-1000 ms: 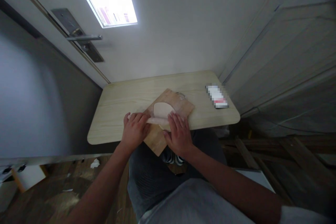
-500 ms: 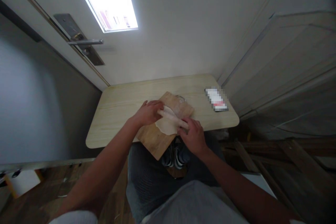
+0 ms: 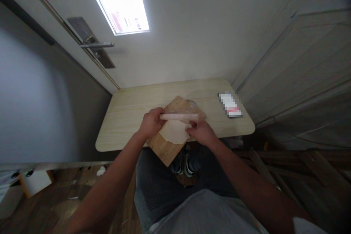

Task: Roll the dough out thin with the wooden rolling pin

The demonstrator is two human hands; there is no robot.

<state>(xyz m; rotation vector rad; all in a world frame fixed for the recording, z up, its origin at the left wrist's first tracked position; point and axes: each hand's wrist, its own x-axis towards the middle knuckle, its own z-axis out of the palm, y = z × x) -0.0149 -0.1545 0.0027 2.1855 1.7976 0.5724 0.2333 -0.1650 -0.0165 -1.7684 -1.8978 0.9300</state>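
Observation:
A pale wooden rolling pin (image 3: 178, 116) lies nearly level across the far side of a flat dough sheet (image 3: 175, 131). The dough rests on a wooden cutting board (image 3: 165, 150) set askew, its near corner jutting past the table edge above my lap. My left hand (image 3: 152, 121) is closed around the pin's left end. At the other end, my right hand (image 3: 203, 131) is closed on the pin, with a fingertip or thumb at the dough's right edge. Part of the pin's right end is hidden by that hand.
The light wood table (image 3: 128, 111) stands against a white door with a metal handle (image 3: 98, 45). A phone (image 3: 230, 105), its screen blurred out, lies on the right side of the table. A metal ring (image 3: 193, 102) sits at the board's far corner.
The rolling pin has turned from a slant to nearly level and moved away from me, uncovering more dough. My right hand has shifted up and right; the view has swung slightly.

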